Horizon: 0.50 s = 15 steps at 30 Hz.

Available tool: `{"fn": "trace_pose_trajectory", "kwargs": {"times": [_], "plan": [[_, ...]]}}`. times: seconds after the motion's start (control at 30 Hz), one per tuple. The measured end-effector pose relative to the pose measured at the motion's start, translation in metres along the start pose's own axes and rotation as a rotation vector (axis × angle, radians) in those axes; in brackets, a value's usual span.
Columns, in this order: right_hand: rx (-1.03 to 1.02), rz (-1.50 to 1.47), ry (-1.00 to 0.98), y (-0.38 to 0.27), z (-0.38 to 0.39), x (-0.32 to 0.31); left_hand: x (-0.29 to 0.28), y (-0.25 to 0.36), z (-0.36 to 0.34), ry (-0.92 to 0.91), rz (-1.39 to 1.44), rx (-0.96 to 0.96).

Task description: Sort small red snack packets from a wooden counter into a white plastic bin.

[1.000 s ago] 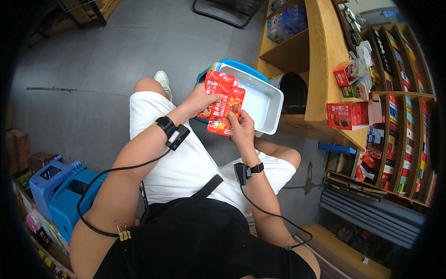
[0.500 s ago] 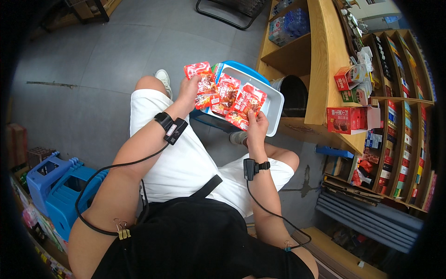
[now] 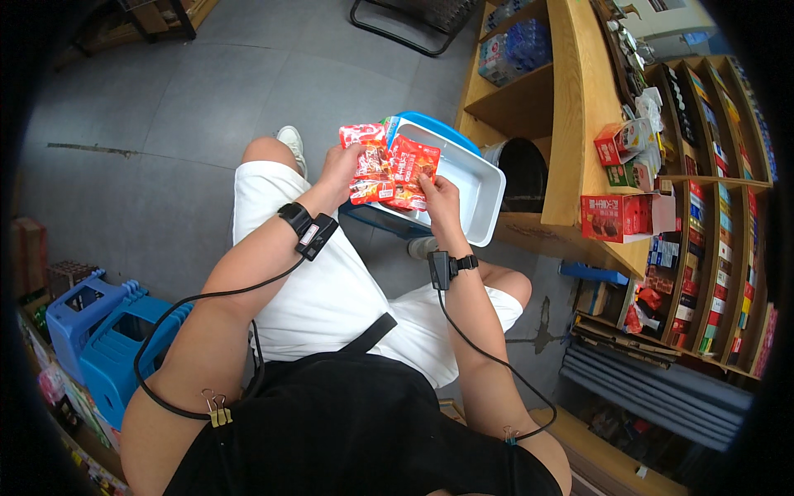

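Note:
My left hand (image 3: 337, 169) grips red snack packets (image 3: 370, 161) with fingers closed at their left side. My right hand (image 3: 441, 198) pinches another red packet (image 3: 413, 159) just to the right, overlapping the left ones. The packets are held over the left part of a white rectangular tub (image 3: 475, 198), which sits inside or on a blue container (image 3: 438, 122) in front of me between my legs. Part of the tub's inside is hidden behind the packets.
A wooden counter (image 3: 571, 107) at right holds water bottles (image 3: 513, 54), a black bucket (image 3: 521, 174) and red boxes (image 3: 616, 217). Shelves of small packs (image 3: 719, 273) stand beyond. Blue stools (image 3: 124, 347) lie lower left. A black metal frame (image 3: 397, 37) stands at the top.
The packets were fanned apart half a second ago and now overlap more closely. My right hand has moved left and up with its packet, my left hand slightly right.

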State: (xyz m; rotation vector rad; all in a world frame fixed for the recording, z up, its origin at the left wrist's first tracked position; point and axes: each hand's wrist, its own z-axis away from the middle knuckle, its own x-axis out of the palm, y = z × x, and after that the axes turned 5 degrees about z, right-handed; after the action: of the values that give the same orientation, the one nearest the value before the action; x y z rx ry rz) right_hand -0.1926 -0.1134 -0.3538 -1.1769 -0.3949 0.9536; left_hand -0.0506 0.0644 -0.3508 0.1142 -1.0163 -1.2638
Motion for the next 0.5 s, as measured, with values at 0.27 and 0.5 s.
{"fn": "trace_pose_trajectory", "kwargs": {"times": [0.27, 0.5], "plan": [[-0.257, 0.805, 0.176, -0.004, 0.011, 0.004, -0.006, -0.004, -0.007, -0.031, 0.025, 0.014], [-0.243, 0.895, 0.133, -0.013, 0.015, 0.008, -0.002, -0.005, -0.006, -0.043, 0.015, 0.015]]}}
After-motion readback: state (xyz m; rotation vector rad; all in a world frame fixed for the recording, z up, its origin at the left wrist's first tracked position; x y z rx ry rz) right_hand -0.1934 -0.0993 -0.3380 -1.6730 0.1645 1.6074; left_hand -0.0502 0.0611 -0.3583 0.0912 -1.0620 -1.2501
